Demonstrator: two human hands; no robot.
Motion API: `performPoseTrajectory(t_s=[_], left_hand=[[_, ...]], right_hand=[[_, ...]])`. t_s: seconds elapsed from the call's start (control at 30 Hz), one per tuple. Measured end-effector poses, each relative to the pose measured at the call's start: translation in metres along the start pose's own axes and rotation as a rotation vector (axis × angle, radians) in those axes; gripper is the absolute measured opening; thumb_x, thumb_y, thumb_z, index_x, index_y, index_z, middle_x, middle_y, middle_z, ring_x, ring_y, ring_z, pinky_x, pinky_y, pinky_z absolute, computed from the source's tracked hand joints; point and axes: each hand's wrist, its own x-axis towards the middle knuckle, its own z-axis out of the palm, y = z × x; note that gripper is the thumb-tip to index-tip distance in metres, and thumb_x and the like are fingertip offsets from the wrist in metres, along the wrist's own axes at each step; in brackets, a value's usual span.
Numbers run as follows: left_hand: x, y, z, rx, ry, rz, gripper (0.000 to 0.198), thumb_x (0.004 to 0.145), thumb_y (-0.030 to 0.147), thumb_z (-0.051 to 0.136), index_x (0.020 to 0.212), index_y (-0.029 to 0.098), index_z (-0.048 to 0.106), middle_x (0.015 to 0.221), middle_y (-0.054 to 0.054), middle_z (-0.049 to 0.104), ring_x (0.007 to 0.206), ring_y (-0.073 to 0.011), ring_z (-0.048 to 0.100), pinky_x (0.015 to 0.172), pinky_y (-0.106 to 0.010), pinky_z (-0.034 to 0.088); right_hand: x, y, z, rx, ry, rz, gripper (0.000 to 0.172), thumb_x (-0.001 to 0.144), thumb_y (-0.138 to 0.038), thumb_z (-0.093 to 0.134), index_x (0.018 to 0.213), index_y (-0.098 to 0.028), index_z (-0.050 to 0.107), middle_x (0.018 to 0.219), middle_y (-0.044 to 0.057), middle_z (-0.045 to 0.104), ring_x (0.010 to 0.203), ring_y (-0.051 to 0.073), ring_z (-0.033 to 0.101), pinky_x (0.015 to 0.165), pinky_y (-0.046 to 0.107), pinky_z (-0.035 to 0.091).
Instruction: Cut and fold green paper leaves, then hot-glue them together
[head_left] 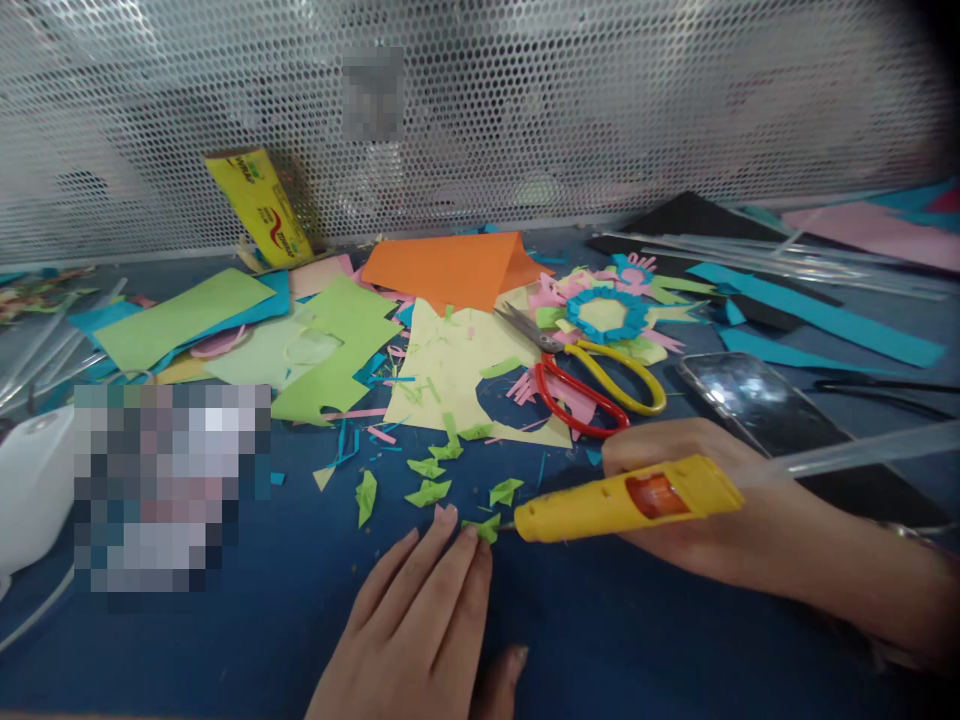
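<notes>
My left hand (pixel 427 620) lies palm down on the blue tabletop (pixel 262 650), its fingers stretched forward and its fingertips on a small green paper piece (pixel 486 528). From the right, my right hand (pixel 697 500) holds a yellow glue gun (pixel 622 503) whose tip points left and meets that piece, or comes very near it. A clear glue stick (pixel 862 452) sticks out of the gun's back end. Several folded green pieces (pixel 428 492) lie just beyond my left fingertips. Scissors (pixel 622 378) with red and yellow handles rest open beyond my right hand.
Behind the hands are cream paper (pixel 442 360), green sheets (pixel 337 340), a folded orange sheet (pixel 442 268) and a blue paper ring (pixel 606 314). A phone (pixel 757 400) lies right. A yellow box (pixel 262 210) leans near the perforated metal screen (pixel 480 120); a white object (pixel 34 490) stands left.
</notes>
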Motion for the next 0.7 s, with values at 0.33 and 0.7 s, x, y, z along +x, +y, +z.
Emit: performPoseTrajectory(t_s=[0.33,0.7], left_hand=[[0.0006,0.0013,-0.0016,-0.002,0.005,-0.014,0.041,0.079,0.036,0.046,0.111,0.013,0.055,0.112,-0.005,0.058,0.109,-0.0176,0.048,0.09,-0.024,0.039],[-0.0031,0.0038,-0.0034,0.051,-0.02,-0.046,0.04,0.079,0.037,0.045,0.112,0.016,0.055,0.111,-0.004,0.059,0.095,-0.0152,0.054,0.078,-0.023,0.041]], right_hand=[[0.0006,0.0013,0.0032,0.131,-0.009,0.011,0.028,0.069,-0.024,0.05,0.049,-0.019,0.031,0.044,-0.006,0.036,0.039,0.005,0.035,0.038,0.02,0.025],[-0.0006,0.0044,-0.0045,0.093,-0.17,-0.109,0.02,0.074,-0.027,0.05,0.057,-0.019,0.043,0.056,-0.002,0.048,0.049,0.008,0.045,0.045,0.021,0.034]])
